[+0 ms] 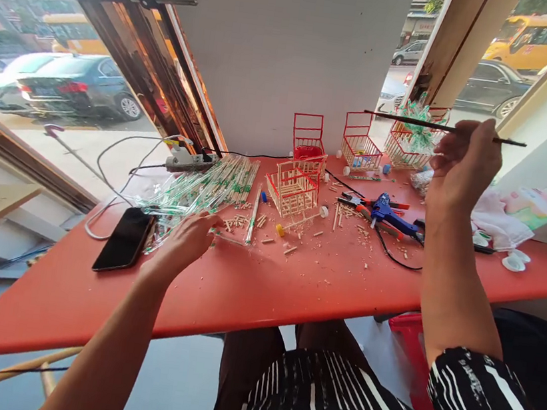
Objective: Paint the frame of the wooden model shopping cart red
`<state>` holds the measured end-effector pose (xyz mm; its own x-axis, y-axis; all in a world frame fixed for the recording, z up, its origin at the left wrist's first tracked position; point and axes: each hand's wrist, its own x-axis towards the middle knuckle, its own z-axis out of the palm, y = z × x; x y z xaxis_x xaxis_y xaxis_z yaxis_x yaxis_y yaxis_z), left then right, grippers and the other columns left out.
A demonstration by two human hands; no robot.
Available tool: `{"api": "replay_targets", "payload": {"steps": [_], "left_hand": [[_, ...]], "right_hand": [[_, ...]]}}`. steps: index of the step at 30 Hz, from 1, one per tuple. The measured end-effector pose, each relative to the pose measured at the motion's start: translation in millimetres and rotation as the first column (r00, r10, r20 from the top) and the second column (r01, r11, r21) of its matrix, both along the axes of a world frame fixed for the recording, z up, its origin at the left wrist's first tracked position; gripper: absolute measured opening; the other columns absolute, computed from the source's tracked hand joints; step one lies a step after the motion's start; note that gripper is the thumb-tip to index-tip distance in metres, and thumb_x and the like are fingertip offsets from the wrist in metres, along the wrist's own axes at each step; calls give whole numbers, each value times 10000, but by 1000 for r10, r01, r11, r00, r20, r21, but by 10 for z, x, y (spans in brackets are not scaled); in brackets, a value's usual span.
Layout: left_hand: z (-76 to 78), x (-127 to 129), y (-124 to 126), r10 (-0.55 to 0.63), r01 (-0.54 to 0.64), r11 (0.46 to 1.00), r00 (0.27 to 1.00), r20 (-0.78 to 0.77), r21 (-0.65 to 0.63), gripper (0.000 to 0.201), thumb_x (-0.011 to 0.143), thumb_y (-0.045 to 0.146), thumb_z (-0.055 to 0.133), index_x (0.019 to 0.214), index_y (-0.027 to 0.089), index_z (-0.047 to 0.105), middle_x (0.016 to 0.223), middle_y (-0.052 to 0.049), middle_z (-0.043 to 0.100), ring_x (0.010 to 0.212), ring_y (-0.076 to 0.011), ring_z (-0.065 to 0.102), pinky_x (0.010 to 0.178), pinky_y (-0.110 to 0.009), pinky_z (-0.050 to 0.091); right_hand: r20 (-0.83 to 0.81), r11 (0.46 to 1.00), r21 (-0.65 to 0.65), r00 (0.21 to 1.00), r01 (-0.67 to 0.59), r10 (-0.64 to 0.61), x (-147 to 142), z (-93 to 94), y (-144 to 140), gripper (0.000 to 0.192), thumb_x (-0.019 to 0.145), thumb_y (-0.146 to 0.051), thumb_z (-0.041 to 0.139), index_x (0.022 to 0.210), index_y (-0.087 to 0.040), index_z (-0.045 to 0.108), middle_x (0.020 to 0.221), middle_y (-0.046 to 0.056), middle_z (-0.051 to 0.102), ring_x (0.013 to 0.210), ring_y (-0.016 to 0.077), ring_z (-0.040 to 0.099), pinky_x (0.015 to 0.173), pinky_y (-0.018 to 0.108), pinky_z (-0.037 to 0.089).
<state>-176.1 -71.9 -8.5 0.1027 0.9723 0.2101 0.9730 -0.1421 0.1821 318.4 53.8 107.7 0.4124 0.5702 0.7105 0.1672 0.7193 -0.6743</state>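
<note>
My right hand [468, 163] is raised above the right side of the table, its fingers closed around a thin dark stick [400, 119] held roughly level. My left hand [193, 235] reaches low over the table with its fingers stretched out, beside clear plastic wrappers [178, 202] and short cut sticks [238, 222]. Whether its fingertips touch a wrapper is hard to see. Ahead stands a small cart [294, 191] built of thin wooden sticks, with red along its upper edges. A loose axle [301, 222] with a yellow and a white wheel lies before it.
Behind are more small stick carts [362, 146], one holding green-marked wrappers [417, 126]. A blue glue gun [388, 211] and its cord lie right of centre. A black phone [123, 240] rests left; wrapped sticks [241, 177] lie by a power strip [188, 160]. White caps [515, 260] sit right.
</note>
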Motion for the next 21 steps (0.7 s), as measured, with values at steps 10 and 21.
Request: {"api": "replay_targets", "payload": {"steps": [10, 21], "left_hand": [[468, 481, 380, 42, -205, 882, 931, 363, 424, 266, 861, 169, 552, 951, 219, 798, 1000, -67, 759, 885, -232, 695, 930, -378, 560], [-24, 672, 453, -41, -165, 901, 889, 456, 401, 273, 916, 179, 528, 986, 216, 789, 1039, -68, 799, 967, -230, 721, 932, -349, 556]], "right_hand": [[222, 924, -370, 957, -93, 185, -833, 318, 822, 332, 1115, -228, 555, 803, -169, 654, 633, -13, 710, 513, 52, 611, 542, 197, 470], [461, 886, -463, 852, -6, 247, -1247, -88, 1472, 373, 1067, -379, 651, 759, -178, 708, 672, 18, 765, 543, 110, 684, 665, 247, 596]]}}
